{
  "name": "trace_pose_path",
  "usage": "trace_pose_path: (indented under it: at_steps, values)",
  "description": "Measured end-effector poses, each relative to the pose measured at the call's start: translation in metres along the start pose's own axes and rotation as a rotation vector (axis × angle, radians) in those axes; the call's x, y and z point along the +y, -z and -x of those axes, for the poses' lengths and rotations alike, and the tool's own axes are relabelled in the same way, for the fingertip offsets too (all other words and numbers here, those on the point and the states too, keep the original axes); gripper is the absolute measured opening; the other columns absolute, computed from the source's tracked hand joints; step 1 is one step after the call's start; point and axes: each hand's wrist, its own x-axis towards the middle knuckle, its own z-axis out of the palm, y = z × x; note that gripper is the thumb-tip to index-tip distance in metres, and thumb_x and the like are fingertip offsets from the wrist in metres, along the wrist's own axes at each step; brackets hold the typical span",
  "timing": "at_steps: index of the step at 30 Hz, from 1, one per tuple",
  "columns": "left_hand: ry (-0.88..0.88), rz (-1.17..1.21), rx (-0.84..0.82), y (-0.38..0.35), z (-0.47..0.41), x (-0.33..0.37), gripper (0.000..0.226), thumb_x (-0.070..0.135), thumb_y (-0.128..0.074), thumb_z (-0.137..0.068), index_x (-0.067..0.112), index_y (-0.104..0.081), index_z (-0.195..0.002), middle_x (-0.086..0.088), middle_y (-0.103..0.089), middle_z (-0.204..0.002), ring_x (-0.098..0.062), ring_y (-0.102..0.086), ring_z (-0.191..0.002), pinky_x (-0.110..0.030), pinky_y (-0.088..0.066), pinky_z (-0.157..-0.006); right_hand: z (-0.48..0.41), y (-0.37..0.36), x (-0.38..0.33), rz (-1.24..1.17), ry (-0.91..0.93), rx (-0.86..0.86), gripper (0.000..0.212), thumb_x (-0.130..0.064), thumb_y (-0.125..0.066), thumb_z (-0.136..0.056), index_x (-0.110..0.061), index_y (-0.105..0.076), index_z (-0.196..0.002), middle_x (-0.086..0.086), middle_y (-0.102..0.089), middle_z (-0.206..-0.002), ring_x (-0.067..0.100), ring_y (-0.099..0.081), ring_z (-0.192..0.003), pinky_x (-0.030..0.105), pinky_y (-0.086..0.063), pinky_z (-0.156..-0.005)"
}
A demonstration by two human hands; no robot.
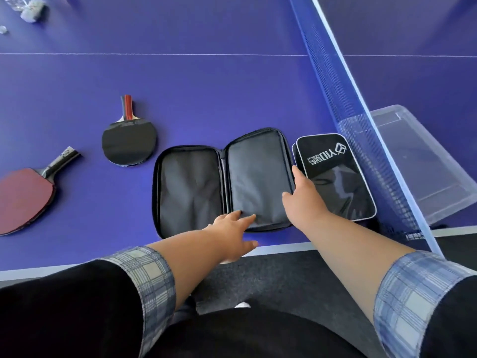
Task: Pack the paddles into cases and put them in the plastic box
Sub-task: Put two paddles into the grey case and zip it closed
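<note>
From the head camera, an open case (pixel 224 184) lies flat on the purple bench (pixel 206 94) near its front edge — black outside, dull grey lining inside, a zip running round both halves and a spine down the middle. Both halves are empty.

The left hand (pixel 232 228) reaches in from below with fingers spread loosely, fingertips (pixel 245 215) resting on the lower edge of the right half; it grips nothing. The right hand (pixel 300 192) lies on the outer right edge of the same half, fingers apart, and whether it pinches that edge I cannot tell.

Just beside the open case, to its right, a closed case (pixel 338 174) lies zipped — black with a pale piped border and a white logo. It sits against the blue net (pixel 333 81), and beyond the net stands the clear plastic box (pixel 423 161), empty.

To the left of the open case lie two paddles, well apart from it: a black-faced paddle (pixel 129 143) with its red-and-black handle pointing away, and a red-faced paddle (pixel 24 200) at the frame's left edge, its dark handle angled up to the right.
</note>
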Motion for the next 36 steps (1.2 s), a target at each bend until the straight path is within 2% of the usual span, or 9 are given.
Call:
trace_pose_path:
  at_steps: [5,9,15,18,22,27,30,33,36]
  values:
    - [0.004,-0.122,0.001,-0.010,-0.014,-0.006,0.073,0.064,-0.040,-0.089,0.041,-0.014,-0.152,0.003,-0.008,-0.162,-0.032,-0.006,-0.144,-0.047,-0.024,-0.115,-0.002,-0.026,0.017,0.330,0.017,-0.194,0.069,-0.027,-0.058,-0.097,-0.020,-0.025,-0.157,0.006,-0.008,-0.167,0.032,-0.024,-0.147,0.042,-0.031,-0.114]
    - [0.037,-0.047,-0.045,-0.002,-0.009,-0.008,0.071,0.062,-0.040,-0.090,0.044,-0.012,-0.152,0.009,-0.004,-0.163,-0.028,-0.001,-0.147,-0.047,-0.020,-0.115,0.004,-0.039,0.015,0.457,0.013,-0.315,0.069,-0.040,-0.058,-0.096,-0.019,-0.029,-0.155,0.005,-0.008,-0.168,0.029,-0.012,-0.152,0.047,-0.030,-0.116]
    - [0.143,0.127,0.110,0.030,0.027,-0.031,0.072,0.058,-0.049,-0.089,0.037,-0.022,-0.152,0.001,-0.019,-0.160,-0.029,-0.036,-0.137,-0.042,-0.038,-0.106,0.005,-0.035,-0.019,0.472,0.097,-0.322,0.066,-0.044,-0.056,-0.096,-0.010,-0.038,-0.149,0.009,-0.030,-0.158,0.029,-0.030,-0.144,0.040,-0.037,-0.108]
    - [0.248,0.230,0.243,0.049,0.046,-0.066,0.070,0.055,-0.051,-0.090,0.033,-0.025,-0.151,0.000,-0.028,-0.156,-0.028,-0.043,-0.133,-0.040,-0.042,-0.100,-0.003,-0.036,-0.058,0.414,0.155,-0.326,0.071,-0.045,-0.055,-0.097,-0.014,-0.030,-0.156,0.008,-0.025,-0.163,0.030,-0.033,-0.145,0.039,-0.036,-0.113]
    - [0.393,0.461,0.376,0.070,0.065,-0.131,0.067,0.050,-0.053,-0.089,0.030,-0.029,-0.148,-0.001,-0.041,-0.146,-0.025,-0.055,-0.117,-0.040,-0.050,-0.090,-0.015,-0.061,-0.121,0.238,0.227,-0.266,0.062,-0.043,-0.056,-0.095,-0.019,-0.042,-0.150,0.006,-0.046,-0.151,0.027,-0.048,-0.134,0.033,-0.040,-0.103]
    - [0.560,0.560,0.415,0.083,0.073,-0.225,0.070,0.046,-0.053,-0.090,0.027,-0.024,-0.151,-0.003,-0.034,-0.149,-0.030,-0.059,-0.108,-0.040,-0.053,-0.081,-0.034,-0.117,-0.198,0.000,0.219,-0.315,0.051,-0.041,-0.053,-0.098,-0.025,-0.048,-0.146,-0.006,-0.054,-0.146,0.016,-0.052,-0.131,0.029,-0.040,-0.103]
    - [0.575,0.603,0.417,0.095,0.067,-0.271,0.070,0.045,-0.053,-0.091,0.026,-0.024,-0.151,-0.002,-0.035,-0.150,-0.022,-0.064,-0.089,-0.030,-0.048,-0.062,-0.048,-0.146,-0.235,-0.127,0.153,-0.325,0.050,-0.038,-0.053,-0.098,-0.024,-0.047,-0.146,-0.006,-0.054,-0.147,0.015,-0.050,-0.132,0.025,-0.036,-0.096]
    - [0.542,0.636,0.448,0.114,0.052,-0.306,0.069,0.042,-0.055,-0.092,0.026,-0.024,-0.152,0.000,-0.034,-0.151,-0.008,-0.057,-0.068,-0.025,-0.040,-0.050,-0.065,-0.172,-0.262,-0.218,0.081,-0.325,0.052,-0.035,-0.053,-0.098,-0.023,-0.045,-0.148,-0.005,-0.050,-0.151,0.016,-0.047,-0.136,0.026,-0.034,-0.100]
    - [0.469,0.672,0.460,0.134,0.032,-0.331,0.070,0.036,-0.058,-0.092,0.026,-0.024,-0.152,-0.001,-0.032,-0.153,-0.012,-0.058,-0.085,-0.026,-0.045,-0.059,-0.085,-0.192,-0.283,-0.276,0.032,-0.306,0.056,-0.034,-0.052,-0.097,-0.023,-0.041,-0.151,-0.005,-0.043,-0.156,0.016,-0.040,-0.142,0.027,-0.031,-0.103]
